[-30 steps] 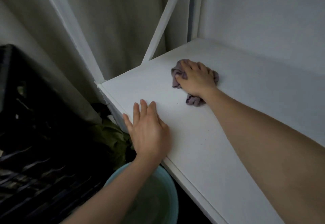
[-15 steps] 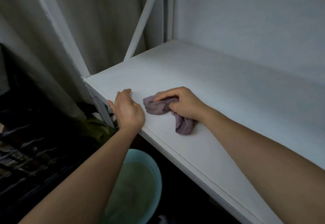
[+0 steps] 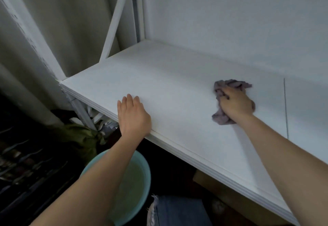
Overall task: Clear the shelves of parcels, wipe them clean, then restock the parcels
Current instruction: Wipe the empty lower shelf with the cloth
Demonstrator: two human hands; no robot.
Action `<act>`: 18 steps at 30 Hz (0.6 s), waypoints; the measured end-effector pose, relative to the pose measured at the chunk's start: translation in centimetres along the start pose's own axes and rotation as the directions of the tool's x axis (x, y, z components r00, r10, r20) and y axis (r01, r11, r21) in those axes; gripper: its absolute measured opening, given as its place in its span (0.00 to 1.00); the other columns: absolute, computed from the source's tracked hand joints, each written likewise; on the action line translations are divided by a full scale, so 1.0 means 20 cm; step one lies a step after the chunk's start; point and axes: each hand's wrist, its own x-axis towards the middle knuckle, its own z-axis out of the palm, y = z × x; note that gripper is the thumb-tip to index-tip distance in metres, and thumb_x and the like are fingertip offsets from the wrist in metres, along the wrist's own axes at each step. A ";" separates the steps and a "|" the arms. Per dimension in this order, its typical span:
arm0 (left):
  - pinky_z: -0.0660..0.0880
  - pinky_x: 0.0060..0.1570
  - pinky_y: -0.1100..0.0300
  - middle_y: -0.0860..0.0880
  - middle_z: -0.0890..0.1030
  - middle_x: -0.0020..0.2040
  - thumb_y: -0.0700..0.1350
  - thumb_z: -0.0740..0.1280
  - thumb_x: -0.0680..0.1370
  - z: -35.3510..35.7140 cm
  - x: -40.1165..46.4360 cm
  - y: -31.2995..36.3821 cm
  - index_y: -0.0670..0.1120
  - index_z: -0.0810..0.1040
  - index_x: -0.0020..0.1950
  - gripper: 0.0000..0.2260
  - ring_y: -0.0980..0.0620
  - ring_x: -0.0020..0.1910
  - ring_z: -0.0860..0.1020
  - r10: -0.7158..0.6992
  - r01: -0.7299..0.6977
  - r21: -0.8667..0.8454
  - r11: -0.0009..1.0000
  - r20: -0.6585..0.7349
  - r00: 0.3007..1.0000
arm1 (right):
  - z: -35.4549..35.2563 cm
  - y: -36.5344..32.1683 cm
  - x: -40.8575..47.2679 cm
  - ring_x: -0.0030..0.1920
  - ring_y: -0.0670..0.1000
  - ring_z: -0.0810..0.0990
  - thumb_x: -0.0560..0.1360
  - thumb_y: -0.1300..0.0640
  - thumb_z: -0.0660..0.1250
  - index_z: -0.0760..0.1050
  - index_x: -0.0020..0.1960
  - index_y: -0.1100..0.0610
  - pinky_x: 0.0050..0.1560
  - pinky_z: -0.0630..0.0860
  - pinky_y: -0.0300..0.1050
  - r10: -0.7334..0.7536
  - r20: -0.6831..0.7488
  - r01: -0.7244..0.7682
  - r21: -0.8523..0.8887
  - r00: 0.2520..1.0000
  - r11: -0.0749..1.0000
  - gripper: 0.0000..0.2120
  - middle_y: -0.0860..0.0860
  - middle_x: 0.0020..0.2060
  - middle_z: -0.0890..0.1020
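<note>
Right hand (image 3: pixel 235 102): fingers clamped on purple cloth (image 3: pixel 229 85), bunched beneath and beyond the palm.
Left hand (image 3: pixel 132 117): flat, fingers extended, on white shelf (image 3: pixel 168 76).

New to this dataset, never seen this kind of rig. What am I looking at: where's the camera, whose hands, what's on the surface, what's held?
There is no robot here. A person wears one wide-angle camera on the head, looking forward and down, so both bare arms reach in from the bottom of the picture. The left hand lies flat and open on the front edge of a white shelf. The right hand is closed on a crumpled purple cloth pressed to the shelf top, which suggests wiping. No parcels show on the shelf. Below its front edge stands a pale blue basin that seems to hold water.
</note>
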 end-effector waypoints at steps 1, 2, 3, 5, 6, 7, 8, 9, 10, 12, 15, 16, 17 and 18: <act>0.54 0.72 0.46 0.39 0.69 0.69 0.40 0.53 0.79 0.00 0.00 0.00 0.39 0.68 0.68 0.18 0.40 0.70 0.63 0.004 -0.004 0.011 1.000 0.015 1.000 | 0.03 -0.09 -0.06 0.68 0.57 0.72 0.80 0.55 0.57 0.73 0.69 0.47 0.63 0.68 0.51 -0.063 -0.008 0.063 0.035 0.998 0.997 0.19 0.53 0.68 0.75; 0.53 0.73 0.46 0.39 0.69 0.69 0.40 0.53 0.79 0.00 0.00 0.00 0.39 0.68 0.68 0.18 0.40 0.70 0.63 0.008 -0.009 0.019 1.000 0.030 1.000 | 0.06 -0.19 -0.13 0.68 0.56 0.71 0.79 0.55 0.57 0.73 0.69 0.47 0.65 0.67 0.50 -0.134 -0.016 0.135 0.074 0.991 0.988 0.20 0.50 0.69 0.75; 0.53 0.73 0.46 0.38 0.68 0.69 0.40 0.53 0.79 0.00 0.00 0.00 0.39 0.68 0.68 0.19 0.40 0.70 0.63 0.014 -0.015 0.024 1.000 0.042 0.999 | 0.08 -0.28 -0.19 0.69 0.55 0.71 0.79 0.54 0.57 0.73 0.70 0.46 0.66 0.66 0.50 -0.202 -0.016 0.203 0.097 0.979 0.974 0.21 0.47 0.70 0.74; 0.53 0.73 0.46 0.38 0.68 0.69 0.39 0.53 0.78 -0.01 0.00 0.00 0.38 0.68 0.68 0.19 0.39 0.70 0.63 0.032 -0.034 0.029 0.999 0.062 0.998 | 0.12 -0.43 -0.33 0.69 0.53 0.69 0.78 0.54 0.56 0.72 0.70 0.44 0.67 0.64 0.52 -0.299 0.031 0.295 0.094 0.954 0.951 0.22 0.42 0.71 0.72; 0.54 0.72 0.46 0.37 0.68 0.68 0.39 0.54 0.77 -0.02 0.00 -0.01 0.38 0.68 0.67 0.19 0.39 0.70 0.63 0.041 -0.043 0.033 0.999 0.072 0.997 | 0.14 -0.47 -0.37 0.68 0.53 0.68 0.79 0.57 0.57 0.72 0.70 0.43 0.66 0.64 0.52 -0.325 0.077 0.317 0.103 0.943 0.943 0.22 0.41 0.71 0.71; 0.55 0.71 0.46 0.36 0.69 0.68 0.38 0.56 0.76 -0.03 0.00 -0.01 0.37 0.69 0.66 0.19 0.38 0.69 0.63 0.047 -0.050 0.038 0.998 0.084 0.995 | 0.14 -0.49 -0.39 0.67 0.52 0.68 0.78 0.59 0.58 0.72 0.70 0.42 0.65 0.64 0.52 -0.354 0.115 0.338 0.136 0.928 0.931 0.23 0.40 0.70 0.71; 0.56 0.71 0.45 0.36 0.69 0.67 0.38 0.56 0.75 -0.04 0.00 -0.02 0.37 0.69 0.66 0.19 0.37 0.69 0.64 0.052 -0.056 0.042 0.998 0.097 0.994 | 0.12 -0.48 -0.39 0.66 0.52 0.69 0.77 0.61 0.59 0.74 0.68 0.42 0.65 0.66 0.52 -0.372 0.136 0.340 0.210 0.918 0.917 0.24 0.41 0.69 0.73; 0.56 0.70 0.45 0.36 0.69 0.67 0.38 0.57 0.75 -0.04 0.00 -0.02 0.37 0.69 0.66 0.19 0.37 0.69 0.64 0.058 -0.063 0.047 0.997 0.107 0.993 | 0.07 -0.46 -0.38 0.66 0.52 0.71 0.74 0.62 0.59 0.76 0.66 0.43 0.65 0.67 0.50 -0.380 0.110 0.332 0.308 0.919 0.892 0.25 0.43 0.67 0.75; 0.56 0.70 0.45 0.36 0.69 0.67 0.38 0.57 0.75 -0.04 0.00 -0.02 0.36 0.69 0.66 0.19 0.37 0.69 0.64 0.062 -0.067 0.047 0.997 0.113 0.992 | 0.02 -0.41 -0.35 0.65 0.53 0.73 0.72 0.64 0.59 0.78 0.65 0.47 0.66 0.68 0.47 -0.373 0.047 0.325 0.395 0.927 0.859 0.25 0.47 0.65 0.77; 0.57 0.70 0.45 0.36 0.69 0.67 0.38 0.57 0.75 -0.04 0.00 -0.02 0.36 0.69 0.66 0.19 0.37 0.68 0.64 0.064 -0.069 0.042 0.997 0.114 0.991 | -0.10 -0.22 -0.28 0.66 0.56 0.74 0.72 0.67 0.60 0.78 0.65 0.54 0.68 0.64 0.38 -0.255 -0.061 0.258 0.403 0.965 0.878 0.25 0.55 0.66 0.76; 0.58 0.70 0.46 0.37 0.69 0.67 0.39 0.57 0.75 -0.02 0.00 -0.02 0.37 0.69 0.66 0.20 0.38 0.68 0.64 0.057 -0.061 0.043 0.997 0.093 0.994 | -0.18 0.07 -0.25 0.77 0.56 0.59 0.79 0.55 0.54 0.64 0.76 0.47 0.76 0.55 0.50 0.041 0.027 -0.043 0.067 0.999 0.997 0.25 0.49 0.78 0.61; 0.57 0.70 0.46 0.37 0.69 0.67 0.39 0.57 0.75 -0.01 0.00 -0.02 0.37 0.68 0.67 0.20 0.38 0.68 0.64 0.054 -0.058 0.041 0.997 0.088 0.995 | -0.15 0.12 -0.26 0.78 0.56 0.53 0.82 0.51 0.51 0.57 0.79 0.45 0.76 0.52 0.56 0.130 0.080 -0.125 -0.071 0.988 0.990 0.25 0.46 0.79 0.56; 0.57 0.71 0.46 0.37 0.69 0.68 0.39 0.56 0.75 -0.01 0.00 -0.02 0.37 0.68 0.67 0.20 0.39 0.69 0.64 0.058 -0.061 0.036 0.997 0.080 0.995 | -0.10 0.12 -0.26 0.79 0.55 0.50 0.82 0.48 0.48 0.52 0.80 0.46 0.76 0.49 0.58 0.157 0.088 -0.142 -0.151 0.984 0.978 0.26 0.45 0.80 0.53; 0.56 0.71 0.46 0.38 0.69 0.68 0.38 0.56 0.75 0.00 0.00 -0.03 0.38 0.68 0.68 0.20 0.39 0.69 0.64 0.062 -0.064 0.027 0.998 0.069 0.996 | -0.06 0.10 -0.24 0.79 0.54 0.49 0.82 0.46 0.47 0.49 0.80 0.46 0.76 0.48 0.59 0.138 0.076 -0.122 -0.183 0.987 0.975 0.27 0.45 0.80 0.52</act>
